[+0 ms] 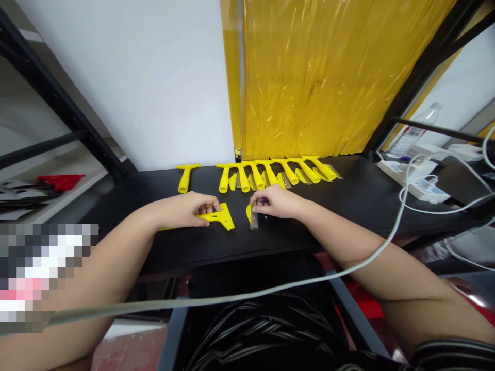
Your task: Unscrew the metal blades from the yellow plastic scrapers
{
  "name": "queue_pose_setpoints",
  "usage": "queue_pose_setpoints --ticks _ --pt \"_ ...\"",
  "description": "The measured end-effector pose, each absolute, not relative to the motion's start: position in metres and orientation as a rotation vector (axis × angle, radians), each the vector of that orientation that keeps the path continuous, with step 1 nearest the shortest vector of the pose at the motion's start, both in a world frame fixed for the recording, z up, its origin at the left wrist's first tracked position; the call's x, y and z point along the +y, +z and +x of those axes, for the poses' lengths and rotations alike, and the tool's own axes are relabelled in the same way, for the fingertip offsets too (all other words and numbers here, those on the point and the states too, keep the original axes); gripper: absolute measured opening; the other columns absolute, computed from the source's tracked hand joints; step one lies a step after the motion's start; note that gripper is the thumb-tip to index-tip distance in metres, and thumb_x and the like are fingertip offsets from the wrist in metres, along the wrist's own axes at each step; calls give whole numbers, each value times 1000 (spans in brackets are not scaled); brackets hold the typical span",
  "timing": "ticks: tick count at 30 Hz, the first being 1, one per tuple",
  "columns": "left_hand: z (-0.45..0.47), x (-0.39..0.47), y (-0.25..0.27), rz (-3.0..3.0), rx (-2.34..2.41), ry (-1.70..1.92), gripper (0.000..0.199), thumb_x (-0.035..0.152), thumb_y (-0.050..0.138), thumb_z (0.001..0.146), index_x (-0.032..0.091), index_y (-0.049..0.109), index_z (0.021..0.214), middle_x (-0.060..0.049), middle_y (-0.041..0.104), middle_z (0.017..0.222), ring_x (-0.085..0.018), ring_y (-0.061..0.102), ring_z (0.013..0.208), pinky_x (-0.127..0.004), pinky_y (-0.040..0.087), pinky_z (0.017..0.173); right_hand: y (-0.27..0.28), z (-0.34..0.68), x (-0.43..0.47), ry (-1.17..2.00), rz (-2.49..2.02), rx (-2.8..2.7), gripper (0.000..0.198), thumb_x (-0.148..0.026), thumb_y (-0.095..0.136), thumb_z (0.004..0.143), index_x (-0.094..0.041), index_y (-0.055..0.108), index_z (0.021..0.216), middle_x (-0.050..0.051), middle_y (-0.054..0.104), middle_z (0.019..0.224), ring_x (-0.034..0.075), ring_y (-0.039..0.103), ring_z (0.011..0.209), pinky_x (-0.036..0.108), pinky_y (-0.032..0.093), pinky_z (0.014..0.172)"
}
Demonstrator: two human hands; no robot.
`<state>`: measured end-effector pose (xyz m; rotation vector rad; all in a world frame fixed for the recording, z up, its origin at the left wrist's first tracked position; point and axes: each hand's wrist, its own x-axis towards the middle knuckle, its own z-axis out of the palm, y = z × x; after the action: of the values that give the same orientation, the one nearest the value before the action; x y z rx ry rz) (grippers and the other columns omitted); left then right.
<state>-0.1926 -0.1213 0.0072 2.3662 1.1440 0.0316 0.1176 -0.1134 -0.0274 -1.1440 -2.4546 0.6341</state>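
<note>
white cable (247, 296) across forearms (340, 232) — scrapers (269, 174) beyond hands (189, 208) (276, 202)

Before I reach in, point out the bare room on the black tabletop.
Bare: black tabletop between the row of yellow handles and the white devices; left of the lone yellow handle; a strip along the front edge, nearer than the left hand and right hand. Crowded: behind the right hand, with handles and blades.
</note>
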Motion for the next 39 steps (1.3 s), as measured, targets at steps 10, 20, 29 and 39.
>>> queue_pose_setpoints --ticks 10,20,29,39 --pt "-136 -128 46 2462 1171 388 47 43 76 80 19 74 121 -5 76 93 -18 67 78 -30 51 71 -5 124 -120 1471 -1065 -1717 32 -42 72 95 -17 67 114 10 79 94 15 74 73 15 31 40" --pt "-60 -101 31 2339 1385 836 33 31 76 78 12 79 105 -9 78 92 -19 69 78 -32 51 72 -7 123 -115 1886 -939 -1042 10 -24 61 102 -15 63 107 12 74 91 16 77 75 9 21 30" --pt "-44 -105 22 2219 1182 824 28 32 61 94 14 81 100 -9 80 90 -19 72 81 -33 53 76 -2 131 -115 1888 -988 -1037 24 -44 60 103 -21 58 113 6 66 87 10 68 64 9 21 28" --pt "-55 -118 12 1965 1137 737 24 26 64 94 14 77 109 -10 80 104 -20 76 90 -35 61 86 -16 138 -118 1958 -1067 -1034 18 -31 54 107 -16 62 110 12 74 89 13 73 68 9 22 30"
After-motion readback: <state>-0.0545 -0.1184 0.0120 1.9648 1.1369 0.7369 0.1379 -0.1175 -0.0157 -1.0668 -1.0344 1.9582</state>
